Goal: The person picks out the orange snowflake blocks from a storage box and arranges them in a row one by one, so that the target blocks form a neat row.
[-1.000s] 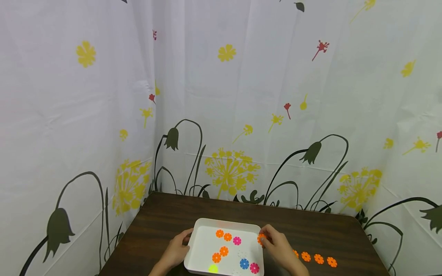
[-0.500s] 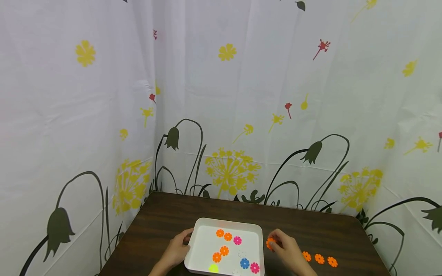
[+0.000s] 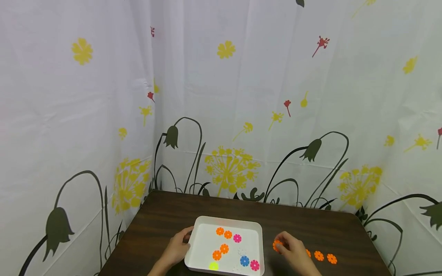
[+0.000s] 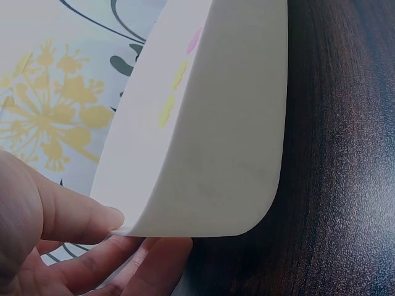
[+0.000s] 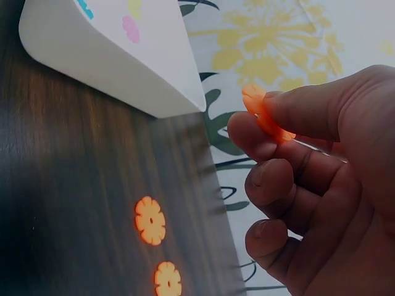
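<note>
Left hand grips left edge of tray, right hand pinches orange disc, row on table, four orange discs still inside.

One tray, at least twelve flower discs

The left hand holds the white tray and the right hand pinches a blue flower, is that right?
The flower piece in the right hand is orange, not blue; the right wrist view shows it. The left hand does hold the white tray.
</note>
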### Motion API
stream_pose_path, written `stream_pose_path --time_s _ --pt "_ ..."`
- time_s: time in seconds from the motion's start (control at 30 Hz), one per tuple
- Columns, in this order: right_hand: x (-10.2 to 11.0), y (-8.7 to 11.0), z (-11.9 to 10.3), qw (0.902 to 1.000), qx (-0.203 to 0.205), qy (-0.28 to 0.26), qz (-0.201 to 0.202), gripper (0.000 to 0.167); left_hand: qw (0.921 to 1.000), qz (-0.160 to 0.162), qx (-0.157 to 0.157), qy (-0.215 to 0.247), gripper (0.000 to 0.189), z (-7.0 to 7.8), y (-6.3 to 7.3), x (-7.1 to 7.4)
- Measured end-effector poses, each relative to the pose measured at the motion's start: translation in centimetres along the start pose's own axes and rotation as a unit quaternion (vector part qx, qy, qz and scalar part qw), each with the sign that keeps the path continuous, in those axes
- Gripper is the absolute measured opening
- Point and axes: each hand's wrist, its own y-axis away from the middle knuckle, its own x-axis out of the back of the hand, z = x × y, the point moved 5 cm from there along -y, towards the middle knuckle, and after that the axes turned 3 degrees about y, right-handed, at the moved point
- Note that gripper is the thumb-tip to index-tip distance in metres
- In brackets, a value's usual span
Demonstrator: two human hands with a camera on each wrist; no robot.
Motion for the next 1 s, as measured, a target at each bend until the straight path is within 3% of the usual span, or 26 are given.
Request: stream_pose_path --time_s 0.33,0.67,0.83,1.0 --pt "0.6 0.8 1.2 0.9995 -0.015 0.027 0.002 0.012 1.0 -0.004 0.002 -0.002 0.064 -0.2 0.0 0.1" --pt "0.1 1.0 3.8 0.9979 -0.006 0.051 -0.039 0.013 1.0 -0.002 0.001 0.003 0.064 -0.1 0.0 0.1" --pt "-0.6 0.9 5.0 0.9967 -0.009 0.037 -0.072 0.011 0.9999 -0.008 -0.003 0.011 0.065 -0.1 0.0 0.0" --pt "-1.0 0.9 5.7 0.9964 -0.008 0.028 -0.08 0.01 0.9997 -0.011 -0.008 0.02 0.064 -0.2 0.0 0.1"
